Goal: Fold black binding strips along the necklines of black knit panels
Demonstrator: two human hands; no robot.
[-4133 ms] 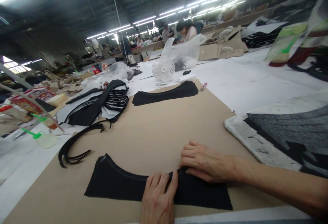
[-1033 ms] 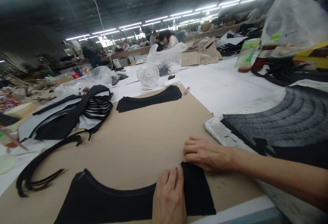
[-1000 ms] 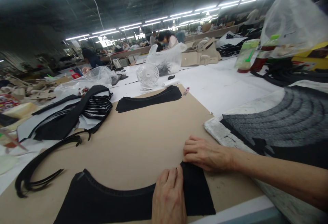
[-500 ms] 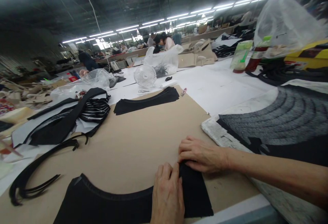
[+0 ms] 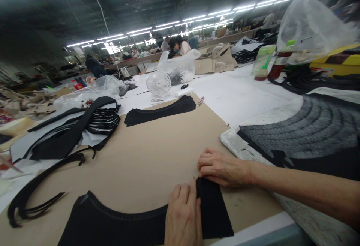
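Note:
A black fabric piece (image 5: 135, 227) with a deeply curved upper edge lies near me on a tan board (image 5: 146, 163). My left hand (image 5: 183, 216) rests on it, palm down with fingers stretched out, the fingertips close to the curved edge. Just to the right, my right hand (image 5: 223, 168) has its fingers curled together at the piece's upper edge, and the pinched part is hidden under them. A narrow folded strip runs along the curve. Farther up the board lies a stack of smaller curved black pieces (image 5: 160, 110).
Thin black strips (image 5: 36, 197) lie at left beside a pile of black and striped pieces (image 5: 75, 129). Behind the board are a small white fan (image 5: 158, 83) and a pink cutter (image 5: 200, 101). Grey-coated black pieces (image 5: 315, 129) and bottles (image 5: 281, 60) stand at right.
My right hand has shifted slightly right along the upper edge of the black fabric piece. My left hand stays pressed on it, almost unmoved.

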